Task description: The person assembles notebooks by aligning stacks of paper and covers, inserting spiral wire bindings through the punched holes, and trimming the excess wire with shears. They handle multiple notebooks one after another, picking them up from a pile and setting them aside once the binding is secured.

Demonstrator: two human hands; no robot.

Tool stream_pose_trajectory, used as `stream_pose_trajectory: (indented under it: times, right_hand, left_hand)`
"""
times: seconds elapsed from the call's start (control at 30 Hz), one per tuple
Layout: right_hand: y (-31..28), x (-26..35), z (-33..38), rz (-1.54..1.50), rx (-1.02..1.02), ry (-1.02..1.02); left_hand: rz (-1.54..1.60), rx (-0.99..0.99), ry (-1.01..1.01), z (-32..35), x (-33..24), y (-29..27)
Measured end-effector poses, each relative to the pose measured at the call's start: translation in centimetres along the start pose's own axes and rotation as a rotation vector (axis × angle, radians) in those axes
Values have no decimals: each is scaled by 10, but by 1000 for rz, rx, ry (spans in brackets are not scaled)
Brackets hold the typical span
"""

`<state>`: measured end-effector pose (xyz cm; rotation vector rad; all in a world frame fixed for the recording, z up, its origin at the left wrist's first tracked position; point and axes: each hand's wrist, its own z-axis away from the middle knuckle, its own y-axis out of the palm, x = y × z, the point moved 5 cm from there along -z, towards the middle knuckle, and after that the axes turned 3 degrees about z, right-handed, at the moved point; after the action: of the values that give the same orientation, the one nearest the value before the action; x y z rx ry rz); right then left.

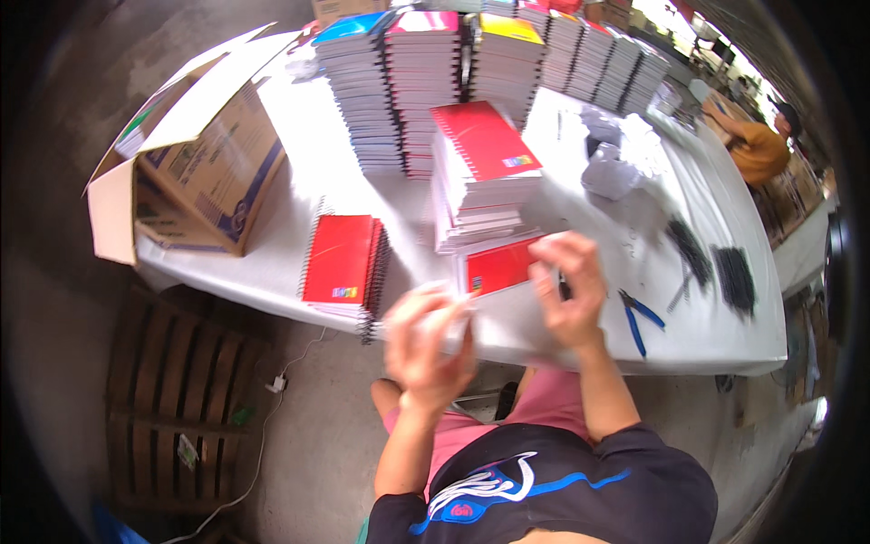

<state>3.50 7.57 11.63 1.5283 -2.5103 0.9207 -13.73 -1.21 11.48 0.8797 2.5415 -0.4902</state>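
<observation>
A red-covered notebook [504, 266] lies near the table's front edge, between my hands. My left hand [428, 343] is raised at its left corner, fingers bent and smeared by motion, so whether it holds anything is unclear. At the notebook's right side my right hand [575, 292] has its fingers curled in toward the thumb. Something small and dark shows by its palm, too hidden to name. Just behind stands a tall stack of unbound page blocks with a red cover [485, 140] on top. Left of my left hand is a small pile of spiral-bound red notebooks [341, 261].
Blue-handled pliers [640, 319] lie right of my right hand, before bundles of black binding coils [732, 279]. Crumpled clear plastic [616, 168] sits behind. Tall stacks of bound notebooks [358, 104] line the back. An open cardboard box [213, 168] stands left. Another person [757, 150] is far right.
</observation>
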Motion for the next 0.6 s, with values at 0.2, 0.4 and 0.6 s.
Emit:
stream_pose_trajectory:
  times: [0.2,0.4,0.6]
  right_hand:
    - [-171,-235,65,936,196,709]
    - [-231,-319,104,1075,457,1146]
    - [-227,-354,75,1194,592,776]
  left_hand:
    - [-279,508,169,21,-3,147]
    - [-694,697,167,44,22,173]
    - [-609,625,363,61,24,149]
